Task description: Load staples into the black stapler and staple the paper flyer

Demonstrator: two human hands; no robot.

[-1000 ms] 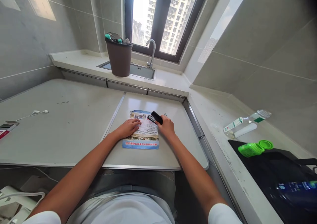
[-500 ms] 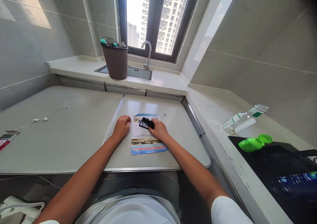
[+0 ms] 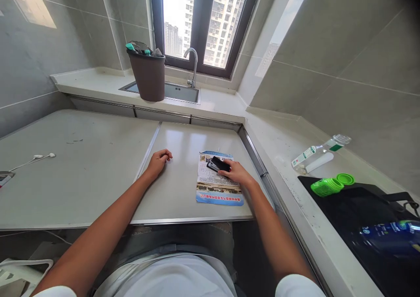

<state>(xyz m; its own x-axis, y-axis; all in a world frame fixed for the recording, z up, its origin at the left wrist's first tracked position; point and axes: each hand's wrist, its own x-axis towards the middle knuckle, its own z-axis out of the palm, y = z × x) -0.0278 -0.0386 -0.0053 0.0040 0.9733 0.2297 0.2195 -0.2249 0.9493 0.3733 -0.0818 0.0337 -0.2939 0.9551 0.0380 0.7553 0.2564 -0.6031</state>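
My right hand is closed around the rear end of a black stapler, whose front points up and to the left. The stapler is over a printed leaflet with a blue band along its near edge, near the right side of the table. My left hand rests on the white tabletop, left of the leaflet and apart from it. Its fingers are curled in, and nothing shows in them.
White earphones lie at the far left. A brown bin stands by the sink under the window. On the right counter are a clear bottle, an open green container and a dark blue bottle.
My right hand has moved right with the stapler, and the leaflet has shifted right with them. My left hand stays on the table, now well apart from the leaflet's edge.
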